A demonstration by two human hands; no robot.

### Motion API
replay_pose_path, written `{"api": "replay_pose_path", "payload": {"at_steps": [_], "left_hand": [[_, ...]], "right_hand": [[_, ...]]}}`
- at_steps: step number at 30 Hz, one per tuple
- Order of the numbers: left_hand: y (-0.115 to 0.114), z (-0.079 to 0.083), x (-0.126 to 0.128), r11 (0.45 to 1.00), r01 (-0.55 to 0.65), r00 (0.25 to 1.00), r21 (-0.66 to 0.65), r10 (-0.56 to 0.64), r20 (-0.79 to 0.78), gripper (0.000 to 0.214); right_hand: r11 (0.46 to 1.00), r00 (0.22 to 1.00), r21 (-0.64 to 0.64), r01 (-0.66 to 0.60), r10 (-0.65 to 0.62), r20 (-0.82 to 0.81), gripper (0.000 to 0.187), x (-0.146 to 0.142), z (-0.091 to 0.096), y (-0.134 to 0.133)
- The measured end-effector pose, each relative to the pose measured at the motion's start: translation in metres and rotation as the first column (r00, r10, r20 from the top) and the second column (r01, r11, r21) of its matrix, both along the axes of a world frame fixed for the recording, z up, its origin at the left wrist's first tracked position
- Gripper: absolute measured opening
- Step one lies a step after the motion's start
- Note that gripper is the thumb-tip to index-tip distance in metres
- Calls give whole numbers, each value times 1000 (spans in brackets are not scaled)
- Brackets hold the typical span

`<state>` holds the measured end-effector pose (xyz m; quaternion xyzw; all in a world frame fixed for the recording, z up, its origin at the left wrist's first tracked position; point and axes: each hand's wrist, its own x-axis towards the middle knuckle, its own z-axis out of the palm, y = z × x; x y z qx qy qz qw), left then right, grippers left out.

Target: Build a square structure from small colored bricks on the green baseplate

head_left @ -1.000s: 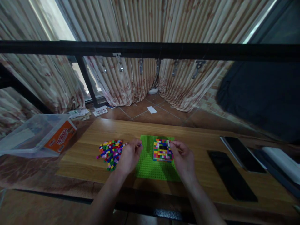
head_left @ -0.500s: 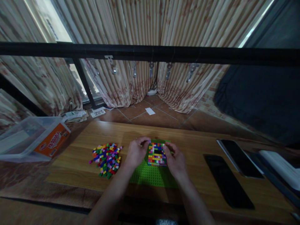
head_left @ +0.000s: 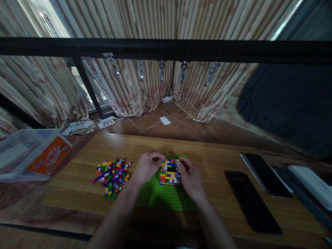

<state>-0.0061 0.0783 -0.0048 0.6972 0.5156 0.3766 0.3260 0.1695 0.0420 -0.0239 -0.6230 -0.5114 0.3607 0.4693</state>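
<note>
A green baseplate (head_left: 166, 197) lies on the wooden table (head_left: 223, 155) in front of me. On its far part stands a square frame of many-coloured small bricks (head_left: 169, 172) with a dark hollow middle. My left hand (head_left: 147, 167) is curled at the frame's upper left corner, fingertips pinched on its top edge. My right hand (head_left: 190, 177) rests against the frame's right side, thumb and fingers bent onto it. Whether either hand holds a loose brick is too small to see. A pile of loose coloured bricks (head_left: 112, 174) lies left of the baseplate.
Two dark phones (head_left: 251, 200) (head_left: 267, 173) lie on the table at the right. A clear plastic box with an orange label (head_left: 33, 155) sits off the table's left end. A black rail (head_left: 166, 50) crosses above, with curtains behind it.
My left hand has moved right from beside the brick pile to the frame's upper left corner. My right hand has shifted onto the frame's right side. The view has drifted right.
</note>
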Motion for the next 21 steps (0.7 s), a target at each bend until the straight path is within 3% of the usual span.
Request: {"api": "replay_pose_path", "payload": {"at_steps": [10,15,21], "left_hand": [[-3,4,0,999,-5,1000,-49,4,-17,17],[-1,-4,0,998,-30,998,-64,33,53,16],[-18,-8,2,1000,-25,995,-13,27,101,18]], "right_hand": [[1000,999,-7,20,-20,26,37,-2,-4,-4],[1000,1000,-11,27,-27,-12,38,-2,-9,-3],[999,1000,-39,9,-9,0,43,1,-9,-7]]}}
